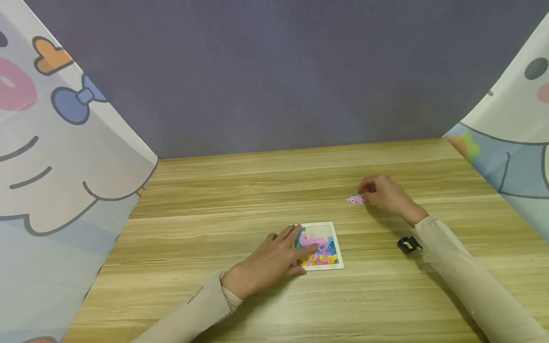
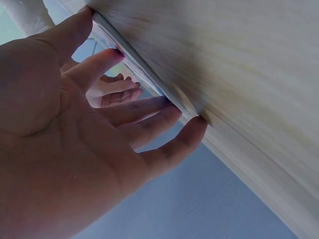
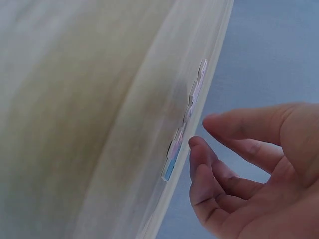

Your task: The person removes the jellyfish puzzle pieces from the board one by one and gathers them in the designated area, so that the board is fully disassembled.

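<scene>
A small square jigsaw puzzle in a white-bordered tray [image 1: 338, 251] lies on the table, its picture pink, blue and yellow. My left hand [image 1: 274, 259] rests across the tray's left side with fingers spread; in the left wrist view those fingertips [image 2: 197, 124] touch along its edge. Farther back and to the right lie joined-looking pink and blue puzzle pieces [image 1: 355, 199]. My right hand [image 1: 383, 195] is right beside them, fingers bent loosely. In the right wrist view the thumb and fingertips stand slightly apart, and the pieces [image 3: 172, 154] lie flat on the wood.
The wood-grain table [image 1: 240, 190] ends at a grey-blue wall [image 1: 279, 81] at the back. Cartoon-printed panels [image 1: 64, 157] flank it on both sides. A small black device with a yellow mark [image 1: 408, 245] shows beside the right sleeve [image 1: 450, 252].
</scene>
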Tool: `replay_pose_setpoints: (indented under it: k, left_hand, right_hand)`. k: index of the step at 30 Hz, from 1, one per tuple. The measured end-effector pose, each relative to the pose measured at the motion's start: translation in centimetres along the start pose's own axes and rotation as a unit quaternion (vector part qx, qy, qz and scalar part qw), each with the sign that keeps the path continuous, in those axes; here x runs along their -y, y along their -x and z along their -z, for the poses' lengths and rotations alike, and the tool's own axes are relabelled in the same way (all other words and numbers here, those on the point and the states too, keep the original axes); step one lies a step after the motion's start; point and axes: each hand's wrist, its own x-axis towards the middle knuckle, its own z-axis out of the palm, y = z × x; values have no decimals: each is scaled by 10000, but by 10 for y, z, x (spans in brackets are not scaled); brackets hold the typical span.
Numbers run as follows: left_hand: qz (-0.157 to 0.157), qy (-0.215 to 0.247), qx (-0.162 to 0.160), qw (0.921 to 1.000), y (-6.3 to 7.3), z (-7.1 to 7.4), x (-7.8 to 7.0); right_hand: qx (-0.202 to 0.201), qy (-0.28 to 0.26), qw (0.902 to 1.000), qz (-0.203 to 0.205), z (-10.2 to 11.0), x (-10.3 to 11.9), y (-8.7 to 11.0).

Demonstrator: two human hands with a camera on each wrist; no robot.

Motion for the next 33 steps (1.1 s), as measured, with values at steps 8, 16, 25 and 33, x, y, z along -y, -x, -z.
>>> replay_pose_setpoints:
  k: [8,16,25,33]
  left_hand:
    - [-79,82,-170,9998,0,-1,0]
    - [-101,243,-259,9993,1,0,0]
    - [-194,24,-272,9994,1,-2,-2]
    - [-62,157,-369,9992,16,-1,6]
  right_hand:
    - [-139,-49,9999,-30,3,5,1]
    - [-152,-104,9997,-130,4,12,3]
    - [-280,-68,9993,225,0,23,5]
    - [-345,0,9959,830,-16,51,4]
